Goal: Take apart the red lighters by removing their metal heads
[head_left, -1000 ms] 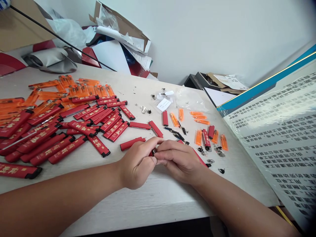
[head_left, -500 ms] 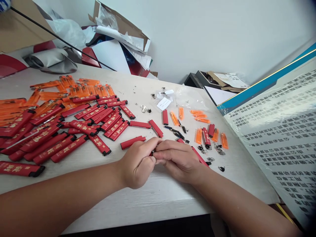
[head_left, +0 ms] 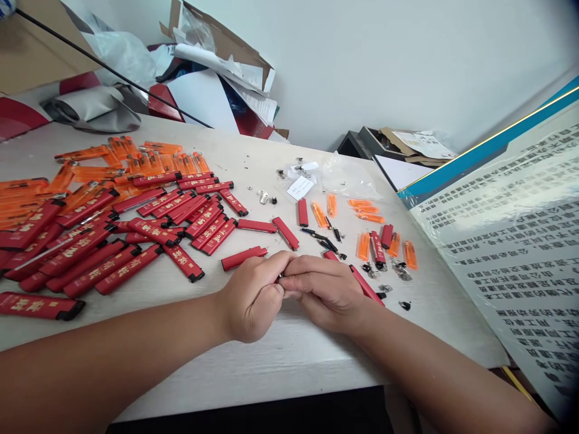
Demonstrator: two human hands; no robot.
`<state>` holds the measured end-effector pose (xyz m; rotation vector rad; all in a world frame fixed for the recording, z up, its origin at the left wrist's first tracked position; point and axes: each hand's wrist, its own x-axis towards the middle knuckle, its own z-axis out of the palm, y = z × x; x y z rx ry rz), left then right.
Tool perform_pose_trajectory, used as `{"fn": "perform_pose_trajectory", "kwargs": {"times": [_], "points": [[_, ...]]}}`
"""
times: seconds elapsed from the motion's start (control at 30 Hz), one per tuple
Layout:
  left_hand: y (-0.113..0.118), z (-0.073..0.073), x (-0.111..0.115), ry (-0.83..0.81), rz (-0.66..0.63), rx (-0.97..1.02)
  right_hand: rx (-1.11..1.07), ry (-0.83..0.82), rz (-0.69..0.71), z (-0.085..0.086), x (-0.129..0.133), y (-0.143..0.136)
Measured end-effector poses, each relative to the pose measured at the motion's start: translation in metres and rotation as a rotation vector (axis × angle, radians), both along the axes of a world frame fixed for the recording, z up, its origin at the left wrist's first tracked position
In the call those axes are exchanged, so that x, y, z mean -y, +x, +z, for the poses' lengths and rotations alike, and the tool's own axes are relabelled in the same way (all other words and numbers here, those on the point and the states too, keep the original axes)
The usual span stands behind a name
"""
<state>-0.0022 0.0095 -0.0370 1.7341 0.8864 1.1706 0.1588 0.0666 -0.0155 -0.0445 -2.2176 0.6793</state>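
Note:
My left hand (head_left: 254,296) and my right hand (head_left: 323,292) are closed and meet fingertip to fingertip above the table (head_left: 289,355). Between their fingers shows only a small dark and metallic bit; the rest of it is hidden. A red lighter case (head_left: 244,258) lies just beyond my left hand, and another red case (head_left: 367,286) is partly covered by my right hand. Past my fingertips lie a slanted red case (head_left: 285,233) and thin black parts (head_left: 326,242).
Many red lighters (head_left: 113,265) with gold lettering and orange lighters (head_left: 90,175) are heaped at left. To the right are loose orange lighters (head_left: 363,246), metal bits (head_left: 400,269) and a clear plastic bag (head_left: 353,178). A printed board (head_left: 506,241) leans along the right edge.
My hands keep the same closed pose, pressed together. The view has shifted very slightly; the items on the table lie as before.

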Motion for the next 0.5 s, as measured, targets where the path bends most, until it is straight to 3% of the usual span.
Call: {"fn": "perform_pose_trajectory", "kwargs": {"times": [0.5], "points": [[-0.0004,-0.0019,-0.002,0.04,-0.01,0.013,-0.008,0.031,0.016,-0.0068,-0.0031,0.0013]]}}
